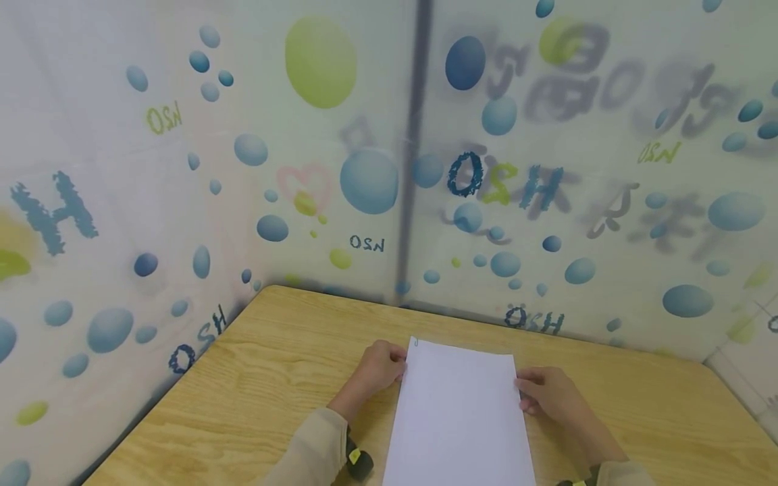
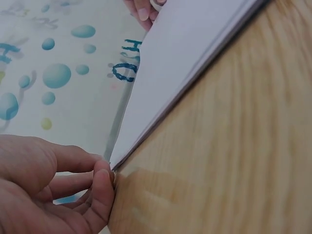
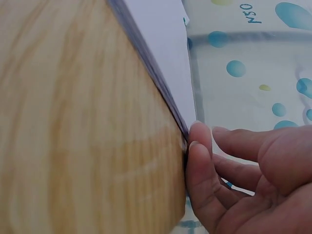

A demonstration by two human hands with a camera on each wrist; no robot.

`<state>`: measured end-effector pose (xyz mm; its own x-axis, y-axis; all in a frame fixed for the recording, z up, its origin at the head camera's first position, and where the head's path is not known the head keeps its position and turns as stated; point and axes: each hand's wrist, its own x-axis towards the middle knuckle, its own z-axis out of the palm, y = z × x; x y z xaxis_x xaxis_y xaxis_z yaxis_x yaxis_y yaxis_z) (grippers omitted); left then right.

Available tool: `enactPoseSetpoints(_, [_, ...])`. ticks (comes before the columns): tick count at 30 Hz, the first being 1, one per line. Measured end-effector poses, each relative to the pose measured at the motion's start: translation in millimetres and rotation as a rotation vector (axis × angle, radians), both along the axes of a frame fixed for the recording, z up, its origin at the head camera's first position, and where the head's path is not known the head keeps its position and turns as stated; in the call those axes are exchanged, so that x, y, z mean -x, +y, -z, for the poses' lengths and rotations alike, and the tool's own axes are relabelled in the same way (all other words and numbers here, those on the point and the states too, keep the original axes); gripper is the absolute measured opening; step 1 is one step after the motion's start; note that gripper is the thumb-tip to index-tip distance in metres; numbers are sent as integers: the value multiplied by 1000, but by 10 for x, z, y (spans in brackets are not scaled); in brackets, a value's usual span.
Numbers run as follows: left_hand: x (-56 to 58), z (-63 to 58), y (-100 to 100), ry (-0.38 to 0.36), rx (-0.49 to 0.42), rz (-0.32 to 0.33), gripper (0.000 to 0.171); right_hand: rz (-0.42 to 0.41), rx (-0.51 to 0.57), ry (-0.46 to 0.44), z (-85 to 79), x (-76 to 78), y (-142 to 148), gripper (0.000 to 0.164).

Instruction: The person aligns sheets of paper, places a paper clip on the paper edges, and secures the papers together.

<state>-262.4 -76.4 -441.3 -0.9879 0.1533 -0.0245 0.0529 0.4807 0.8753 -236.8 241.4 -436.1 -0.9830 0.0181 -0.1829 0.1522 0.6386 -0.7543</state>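
Observation:
A stack of white paper (image 1: 462, 412) lies lengthwise on the wooden table, its layered edges showing in both wrist views. A small green paper clip (image 1: 416, 342) is at its far left corner. My left hand (image 1: 379, 368) holds the left edge near that corner; in the left wrist view its thumb and curled fingers (image 2: 102, 195) meet at the paper. On the opposite side, my right hand (image 1: 550, 395) holds the right edge a little below the far right corner. Its curled fingertips (image 3: 199, 161) touch the edge in the right wrist view, with the thumb close by.
The light wooden table (image 1: 243, 385) extends to both sides of the paper. Behind it and at the left hang pale curtains (image 1: 328, 135) with blue and green dots and lettering. A dark vertical pole (image 1: 413, 148) shows through the back curtain.

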Motion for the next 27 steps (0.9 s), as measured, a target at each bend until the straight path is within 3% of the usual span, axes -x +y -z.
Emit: enactPoseSetpoints(27, [-8, 1, 20, -8, 12, 9, 10, -16, -14, -2, -4, 1, -8, 38])
